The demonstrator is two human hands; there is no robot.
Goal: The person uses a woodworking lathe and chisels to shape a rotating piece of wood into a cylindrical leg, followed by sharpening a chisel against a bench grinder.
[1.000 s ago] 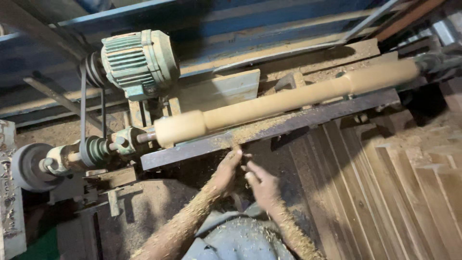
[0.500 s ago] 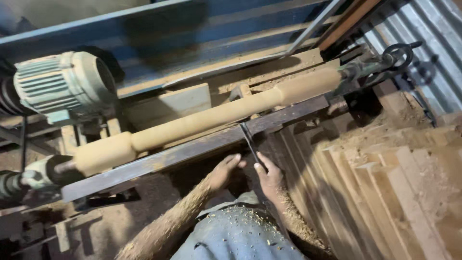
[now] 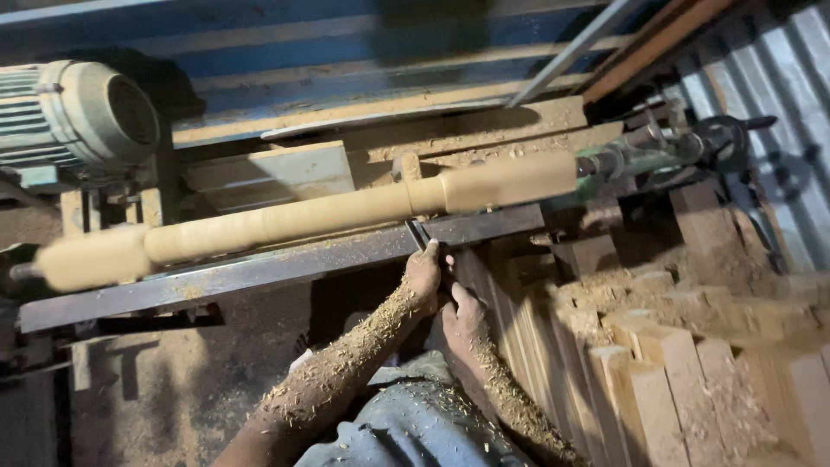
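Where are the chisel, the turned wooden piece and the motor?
chisel [image 3: 418, 234], head view, on its dark blade above the hands.
turned wooden piece [image 3: 346, 212], head view, mid-length.
motor [image 3: 82, 112], head view, on its rounded end housing.

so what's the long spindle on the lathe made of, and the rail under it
The long spindle looks like pale bare wood: matte, tan, turned round with stepped shoulders. The rail beneath seems to be dark steel, flat-edged with a dull sheen, dusted with shavings. Both hands, left and right, hold a tool against it.
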